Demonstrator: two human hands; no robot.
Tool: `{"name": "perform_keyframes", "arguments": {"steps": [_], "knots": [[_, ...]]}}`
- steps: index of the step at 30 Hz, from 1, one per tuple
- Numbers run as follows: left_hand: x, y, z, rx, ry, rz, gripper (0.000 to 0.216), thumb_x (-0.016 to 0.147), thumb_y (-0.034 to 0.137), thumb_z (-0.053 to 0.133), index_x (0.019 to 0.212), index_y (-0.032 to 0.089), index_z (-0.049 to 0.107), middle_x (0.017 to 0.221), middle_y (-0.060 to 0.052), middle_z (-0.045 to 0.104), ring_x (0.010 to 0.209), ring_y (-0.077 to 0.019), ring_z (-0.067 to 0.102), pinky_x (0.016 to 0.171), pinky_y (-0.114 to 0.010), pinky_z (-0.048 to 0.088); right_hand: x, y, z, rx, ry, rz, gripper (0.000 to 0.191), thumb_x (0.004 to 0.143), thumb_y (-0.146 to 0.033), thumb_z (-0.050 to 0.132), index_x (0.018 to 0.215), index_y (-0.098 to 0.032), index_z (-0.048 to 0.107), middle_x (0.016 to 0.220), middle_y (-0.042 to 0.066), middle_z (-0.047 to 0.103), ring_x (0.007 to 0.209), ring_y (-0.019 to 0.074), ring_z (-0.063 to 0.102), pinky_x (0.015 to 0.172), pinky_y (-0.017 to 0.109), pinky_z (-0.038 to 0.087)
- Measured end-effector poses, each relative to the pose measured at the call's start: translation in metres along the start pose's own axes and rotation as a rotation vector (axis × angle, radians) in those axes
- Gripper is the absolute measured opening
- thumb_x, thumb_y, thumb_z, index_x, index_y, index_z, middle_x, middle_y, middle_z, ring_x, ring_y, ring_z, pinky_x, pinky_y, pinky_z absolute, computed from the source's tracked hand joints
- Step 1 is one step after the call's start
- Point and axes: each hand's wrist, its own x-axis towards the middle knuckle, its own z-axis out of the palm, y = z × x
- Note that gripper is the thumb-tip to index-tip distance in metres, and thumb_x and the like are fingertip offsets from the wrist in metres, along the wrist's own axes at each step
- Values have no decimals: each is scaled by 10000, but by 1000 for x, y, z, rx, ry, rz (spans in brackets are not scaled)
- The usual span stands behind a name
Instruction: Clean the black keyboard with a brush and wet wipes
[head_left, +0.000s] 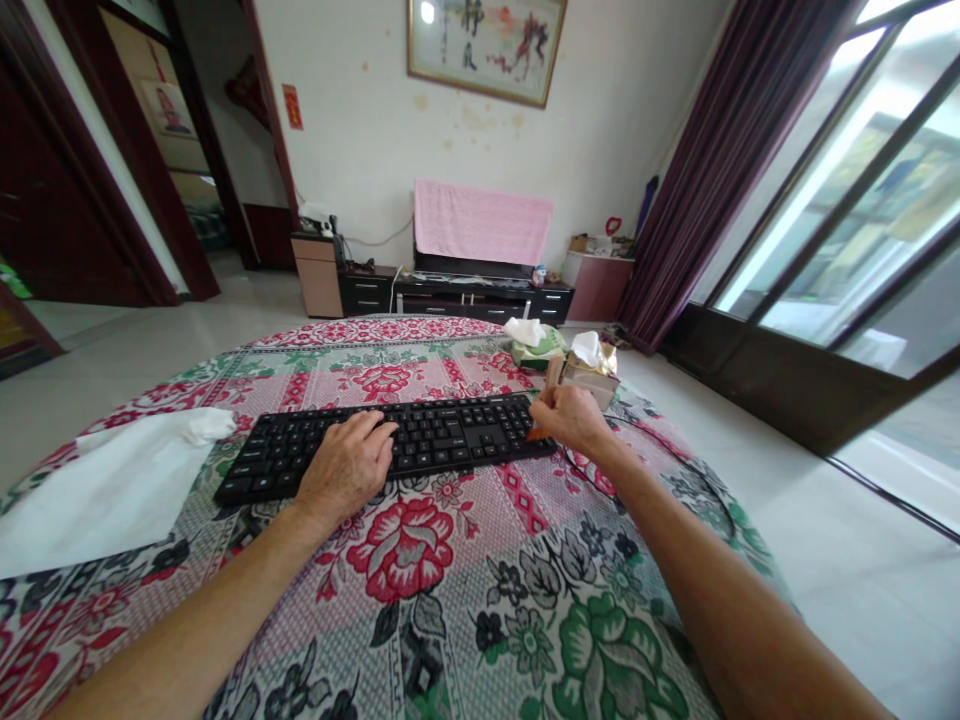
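Note:
A black keyboard [442,440] lies across the patterned tablecloth in front of me, slightly tilted in view. My left hand [352,455] rests on its middle-left keys, fingers stretched out and holding nothing. At the keyboard's right end, my right hand [570,412] is closed around a small brush [553,373]. The brush's pale wooden handle sticks up above the fist, and its brownish tip points down at the number keys. My fingers hide the brush's middle part.
A white cloth [127,490] lies on the tablecloth [420,610] to the left. Beyond the right hand stand a green tissue pack [536,347] and a tissue box [592,375]. A dark cable [697,465] curves along the table's right side. A low cabinet [480,300] stands farther back.

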Motion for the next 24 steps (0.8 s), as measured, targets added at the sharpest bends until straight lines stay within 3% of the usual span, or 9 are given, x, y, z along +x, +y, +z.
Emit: {"name": "perform_keyframes", "arguments": {"steps": [7,10,14,17,24], "knots": [[0,0,0,18,-1,13,322,900,230,437,1126,137,647,1194,-139,622,1121,-285,558,900,-442,478,4,9,-8,-102,17,94,249,725,-299,495,661,-145,680,589,87,607,572,176,526,540,287,303],[0,0,0,23,-4,16,321,901,231,436,1123,137,647,1196,-138,621,1117,-284,558,896,-439,476,2,3,-10,-9,27,71,242,728,-294,502,646,-141,670,589,76,602,568,164,523,534,278,316],[0,-1,0,27,-5,13,326,908,241,422,1127,146,644,1200,-133,619,1121,-281,556,901,-434,471,-8,-18,0,409,-199,-120,272,775,-321,474,712,-143,669,611,38,608,535,124,498,492,245,329],[0,-1,1,10,3,6,320,906,243,422,1120,163,646,1197,-129,620,1127,-279,556,906,-432,467,-16,-31,11,547,-319,-189,260,778,-330,492,746,-145,671,660,35,635,563,118,516,495,231,348],[0,-1,1,-11,18,10,311,903,240,426,1109,177,650,1187,-123,623,1121,-275,561,900,-429,470,-10,-20,6,209,-176,-99,246,730,-269,494,533,-154,586,495,22,539,473,105,441,472,246,274]]}}
